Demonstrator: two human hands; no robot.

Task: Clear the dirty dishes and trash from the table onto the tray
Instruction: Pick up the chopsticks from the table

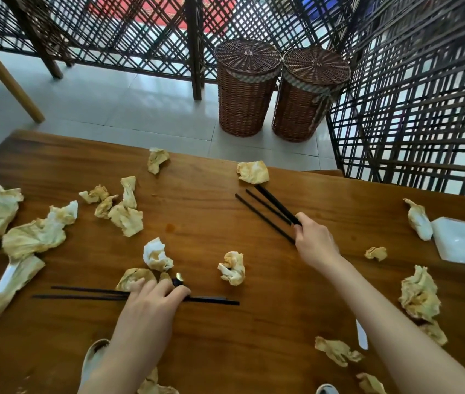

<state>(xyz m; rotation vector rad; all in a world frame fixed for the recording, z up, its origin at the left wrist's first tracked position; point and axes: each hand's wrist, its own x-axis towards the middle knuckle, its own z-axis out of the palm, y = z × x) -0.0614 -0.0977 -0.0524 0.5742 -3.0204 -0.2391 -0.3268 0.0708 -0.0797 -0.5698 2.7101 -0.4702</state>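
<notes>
Our right hand (315,243) pinches black chopsticks (268,209) toward the tabletop's (254,336) far edge; our left hand (151,301) curls over another pair (89,294) near the front edge, likely to carry them together. Crumpled napkins (33,236) lie scattered; no tray shows.
</notes>
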